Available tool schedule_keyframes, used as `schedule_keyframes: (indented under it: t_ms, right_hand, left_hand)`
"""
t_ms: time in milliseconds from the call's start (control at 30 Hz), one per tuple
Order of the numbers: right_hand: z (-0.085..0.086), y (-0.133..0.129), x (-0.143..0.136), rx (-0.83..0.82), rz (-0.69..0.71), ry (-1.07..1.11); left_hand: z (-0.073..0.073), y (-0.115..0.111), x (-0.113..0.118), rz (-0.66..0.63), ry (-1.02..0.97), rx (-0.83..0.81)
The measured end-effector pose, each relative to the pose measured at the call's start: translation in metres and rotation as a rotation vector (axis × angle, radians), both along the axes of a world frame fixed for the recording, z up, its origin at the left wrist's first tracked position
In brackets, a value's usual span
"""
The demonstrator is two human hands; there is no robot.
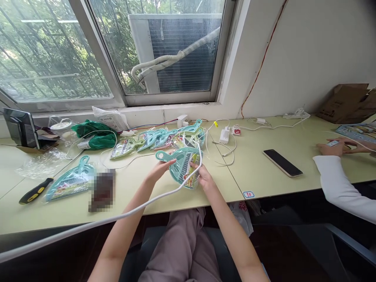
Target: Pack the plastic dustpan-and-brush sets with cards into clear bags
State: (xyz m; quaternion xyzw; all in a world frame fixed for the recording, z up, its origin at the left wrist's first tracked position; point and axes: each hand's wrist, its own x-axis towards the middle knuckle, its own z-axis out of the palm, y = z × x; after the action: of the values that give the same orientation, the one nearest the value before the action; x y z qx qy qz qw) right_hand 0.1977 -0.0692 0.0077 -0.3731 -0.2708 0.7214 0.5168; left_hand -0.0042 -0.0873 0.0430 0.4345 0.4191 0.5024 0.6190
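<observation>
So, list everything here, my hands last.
Held dustpan set: one, teal, between hands
Other dustpan sets: several, teal and green, back and left
Hand tool: one, black-and-yellow, left
Pixelated item: one, dark, left
Upright panel: one, black, far left
Bag: one, green, below window
Cables: several, mostly white, across view
Charger: one, white, back centre
Smartphone: one, black, right
Cardboard box: one, brown, far right
Co-worker's hands: two, white-sleeved, far right
Table: one, pale green, beneath
Window: one, grey-framed, back
Air conditioner: one, white, outside
Left hand: one, bare, at handle
Right hand: one, bare, on packaging
</observation>
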Motion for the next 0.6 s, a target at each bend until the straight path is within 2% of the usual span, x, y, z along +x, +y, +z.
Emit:
schedule_keyframes:
  t_ms: [133,333,467,600]
  right_hand:
    - [-0.001,0.008,0.006,0.052,0.046,-0.083]
    - [-0.001,0.017,0.026,0.067,0.169,-0.171]
    - [0.014,0.024,0.036,0.004,0.256,-0.233]
    - [0.039,0.027,0.042,0.021,0.275,-0.158]
  left_hand:
    - [-0.01,-0.004,0.016,0.044,-0.115,-0.087]
    - [-0.028,0.0,0.021,0.103,-0.195,-0.267]
    - [-0.037,0.0,0.027,0.193,-0.247,-0.285]
    - [-0.03,-0.003,0.035,0.221,-0.311,-0.29]
